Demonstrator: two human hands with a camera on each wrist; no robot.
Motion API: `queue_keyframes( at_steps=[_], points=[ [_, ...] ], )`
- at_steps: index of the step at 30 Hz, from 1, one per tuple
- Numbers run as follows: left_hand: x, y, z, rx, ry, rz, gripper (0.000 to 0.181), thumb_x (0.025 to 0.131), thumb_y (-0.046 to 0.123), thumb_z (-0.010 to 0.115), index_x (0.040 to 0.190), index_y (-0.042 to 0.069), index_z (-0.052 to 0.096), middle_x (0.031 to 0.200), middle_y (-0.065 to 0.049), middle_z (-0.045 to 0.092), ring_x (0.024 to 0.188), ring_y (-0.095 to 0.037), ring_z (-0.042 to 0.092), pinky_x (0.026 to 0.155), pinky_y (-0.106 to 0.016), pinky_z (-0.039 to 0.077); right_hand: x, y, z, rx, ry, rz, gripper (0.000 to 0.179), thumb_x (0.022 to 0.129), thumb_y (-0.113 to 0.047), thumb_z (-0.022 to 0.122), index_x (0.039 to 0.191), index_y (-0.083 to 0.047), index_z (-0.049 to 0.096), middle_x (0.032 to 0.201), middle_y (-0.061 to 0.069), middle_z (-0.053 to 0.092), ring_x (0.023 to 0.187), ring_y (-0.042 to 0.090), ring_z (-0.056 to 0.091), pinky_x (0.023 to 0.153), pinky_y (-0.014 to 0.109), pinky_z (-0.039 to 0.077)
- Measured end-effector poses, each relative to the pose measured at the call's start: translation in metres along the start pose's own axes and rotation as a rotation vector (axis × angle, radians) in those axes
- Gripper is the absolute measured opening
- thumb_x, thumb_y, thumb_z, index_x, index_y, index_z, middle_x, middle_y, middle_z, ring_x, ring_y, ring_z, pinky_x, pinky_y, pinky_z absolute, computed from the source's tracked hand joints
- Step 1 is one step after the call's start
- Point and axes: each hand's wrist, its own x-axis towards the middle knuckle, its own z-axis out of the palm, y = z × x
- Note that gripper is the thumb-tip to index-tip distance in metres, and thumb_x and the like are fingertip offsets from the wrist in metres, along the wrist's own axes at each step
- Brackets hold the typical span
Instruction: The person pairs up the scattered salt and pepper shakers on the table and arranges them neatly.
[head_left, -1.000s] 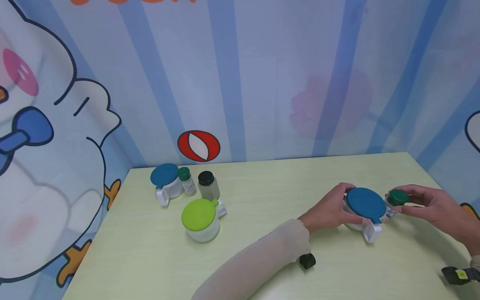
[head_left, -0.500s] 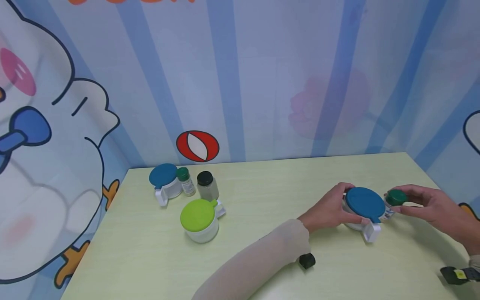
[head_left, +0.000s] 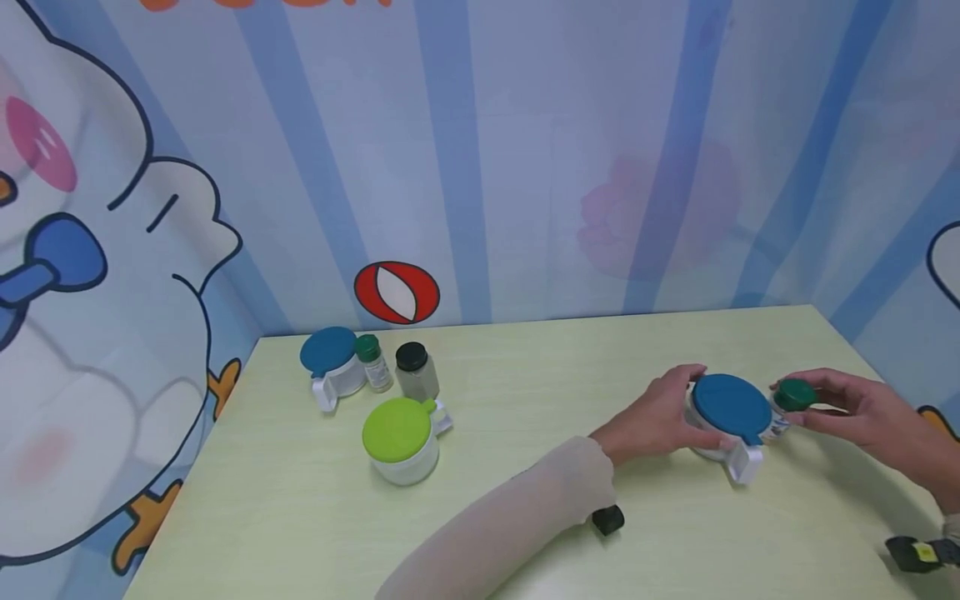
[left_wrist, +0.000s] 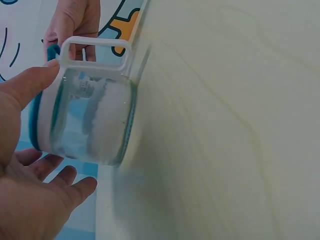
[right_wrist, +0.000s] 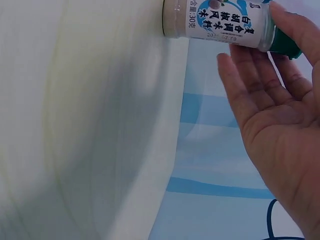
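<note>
My left hand [head_left: 663, 417] holds a clear seasoning jar with a blue flip lid [head_left: 731, 406] and white side handle. In the left wrist view the jar [left_wrist: 95, 120] shows white contents; my thumb lies at the lid's edge by the handle, and the lower fingers are spread. My right hand [head_left: 873, 410] pinches the green cap of a small pepper shaker [head_left: 780, 421] right beside the jar. The right wrist view shows the shaker's printed label [right_wrist: 225, 20], with thumb and fingers at the cap. Both containers stand upright on the table.
Farther left on the table [head_left: 525, 367] stand another blue-lidded jar [head_left: 330, 354], a green-capped shaker [head_left: 372, 364], a black-capped bottle [head_left: 417, 372] and a lime-lidded jar [head_left: 401, 442]. A printed cartoon backdrop [head_left: 517, 167] rises behind the table.
My left wrist and sleeve have shifted very slightly to the left. The jar and shaker stay in place, with my right hand nearly still.
</note>
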Motion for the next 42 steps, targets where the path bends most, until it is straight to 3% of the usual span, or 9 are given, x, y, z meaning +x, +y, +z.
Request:
queue_keyframes(
  at_steps=[4, 11, 12, 15, 18, 20, 22, 35, 42],
  points=[
    [-0.010, 0.003, -0.013, 0.030, -0.009, 0.016, 0.092, 0.083, 0.043, 0.083, 0.157, 0.033, 0.029, 0.157, 0.020, 0.035, 0.141, -0.001, 0.038, 0.107, -0.028, 0.047, -0.001, -0.002, -0.002, -0.044, -0.027, -0.004, 0.058, 0.100, -0.026, 0.065, 0.150, -0.005, 0.043, 0.137, -0.004, 0.053, 0.112, -0.014, 0.052, 0.084, 0.017, 0.055],
    [-0.031, 0.003, -0.039, -0.019, -0.016, 0.075, 0.088, 0.086, 0.042, 0.081, 0.157, 0.034, 0.030, 0.158, 0.021, 0.033, 0.142, -0.001, 0.037, 0.108, -0.027, 0.045, -0.002, -0.017, -0.006, -0.121, -0.010, -0.039, 0.069, 0.102, -0.025, 0.062, 0.158, -0.005, 0.028, 0.155, 0.028, 0.033, 0.140, 0.040, 0.029, 0.115, 0.032, 0.036],
    [-0.035, 0.002, -0.042, -0.030, -0.017, 0.080, 0.087, 0.086, 0.042, 0.081, 0.157, 0.035, 0.030, 0.158, 0.022, 0.033, 0.142, -0.001, 0.037, 0.108, -0.027, 0.045, -0.002, -0.019, -0.004, -0.137, 0.018, -0.044, 0.068, 0.103, -0.026, 0.062, 0.159, -0.009, 0.028, 0.157, 0.024, 0.033, 0.146, 0.031, 0.026, 0.115, 0.021, 0.032],
    [-0.045, 0.001, -0.050, -0.054, -0.012, 0.091, 0.084, 0.088, 0.042, 0.079, 0.156, 0.036, 0.032, 0.156, 0.023, 0.035, 0.142, -0.002, 0.039, 0.108, -0.029, 0.046, -0.003, -0.035, -0.001, -0.121, 0.078, -0.080, 0.066, 0.103, -0.022, 0.062, 0.159, -0.013, 0.031, 0.158, 0.021, 0.033, 0.152, 0.013, 0.021, 0.120, 0.019, 0.022],
    [-0.055, 0.001, -0.057, -0.079, -0.003, 0.096, 0.081, 0.089, 0.042, 0.078, 0.155, 0.037, 0.033, 0.154, 0.023, 0.037, 0.141, -0.002, 0.040, 0.108, -0.030, 0.046, -0.002, -0.054, 0.004, -0.117, 0.131, -0.130, 0.063, 0.100, -0.018, 0.067, 0.156, -0.018, 0.039, 0.153, -0.004, 0.040, 0.136, -0.016, 0.025, 0.106, 0.001, 0.023],
    [-0.060, 0.001, -0.062, -0.098, 0.004, 0.103, 0.080, 0.089, 0.041, 0.078, 0.155, 0.038, 0.033, 0.153, 0.023, 0.038, 0.141, -0.002, 0.040, 0.109, -0.032, 0.046, -0.001, -0.067, 0.006, -0.101, 0.138, -0.181, 0.061, 0.097, -0.012, 0.069, 0.153, -0.017, 0.043, 0.147, -0.014, 0.042, 0.127, -0.021, 0.028, 0.096, -0.005, 0.023],
    [-0.065, 0.000, -0.066, -0.111, 0.009, 0.120, 0.080, 0.089, 0.042, 0.078, 0.155, 0.039, 0.033, 0.153, 0.023, 0.038, 0.141, -0.003, 0.040, 0.111, -0.032, 0.044, 0.001, -0.075, 0.010, -0.098, 0.130, -0.219, 0.062, 0.097, -0.010, 0.069, 0.153, -0.018, 0.043, 0.145, -0.024, 0.040, 0.128, -0.022, 0.028, 0.097, -0.004, 0.024],
    [-0.099, -0.008, -0.095, -0.128, 0.042, 0.173, 0.078, 0.090, 0.039, 0.078, 0.154, 0.042, 0.033, 0.152, 0.021, 0.042, 0.139, -0.006, 0.045, 0.115, -0.033, 0.039, 0.021, -0.126, 0.035, -0.024, 0.008, -0.296, 0.068, 0.095, -0.012, 0.071, 0.155, -0.026, 0.040, 0.148, 0.002, 0.052, 0.129, -0.015, 0.043, 0.098, 0.000, 0.032],
    [-0.117, -0.011, -0.111, -0.094, 0.116, 0.208, 0.077, 0.090, 0.037, 0.078, 0.154, 0.038, 0.036, 0.150, 0.017, 0.047, 0.132, -0.004, 0.050, 0.113, -0.035, 0.043, 0.035, -0.154, 0.050, 0.050, -0.033, -0.338, 0.072, 0.093, -0.009, 0.074, 0.154, -0.029, 0.041, 0.145, 0.002, 0.056, 0.127, -0.008, 0.050, 0.099, 0.004, 0.038]
  ],
)
